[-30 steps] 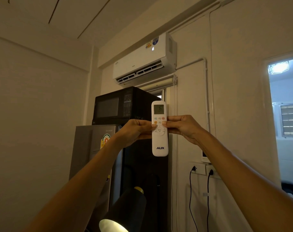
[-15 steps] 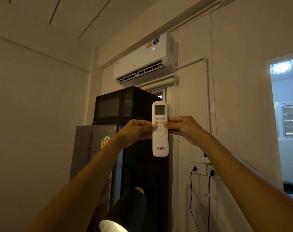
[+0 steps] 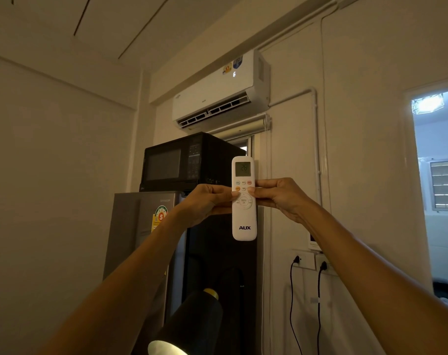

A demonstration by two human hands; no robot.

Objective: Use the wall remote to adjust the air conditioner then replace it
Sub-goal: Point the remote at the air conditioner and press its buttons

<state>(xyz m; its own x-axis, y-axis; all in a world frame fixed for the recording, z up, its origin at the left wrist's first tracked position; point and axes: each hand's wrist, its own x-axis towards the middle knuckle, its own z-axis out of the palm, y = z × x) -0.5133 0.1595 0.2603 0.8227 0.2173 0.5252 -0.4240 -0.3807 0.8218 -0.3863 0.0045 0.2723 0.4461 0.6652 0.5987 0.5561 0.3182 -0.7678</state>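
Observation:
I hold a white AUX remote [image 3: 244,221] upright at arm's length, its lit screen facing me. My left hand [image 3: 205,203] grips its left edge and my right hand [image 3: 279,194] its right edge, both thumbs resting on the upper buttons. High on the wall above hangs the white air conditioner [image 3: 217,93], its louvres open and a lit digit showing on its front. A small white holder [image 3: 313,242] is fixed to the wall just below my right wrist, partly hidden by my arm.
A black microwave [image 3: 182,162] sits on a grey fridge [image 3: 138,231] at the left. A dark lamp shade [image 3: 189,326] glows near the bottom. Two plugs with black cords [image 3: 292,290] hang from wall sockets. A bright doorway [image 3: 438,196] is on the right.
The lit digit on the air conditioner's front went dark half a second ago and shows again now. My hands and the remote have barely shifted.

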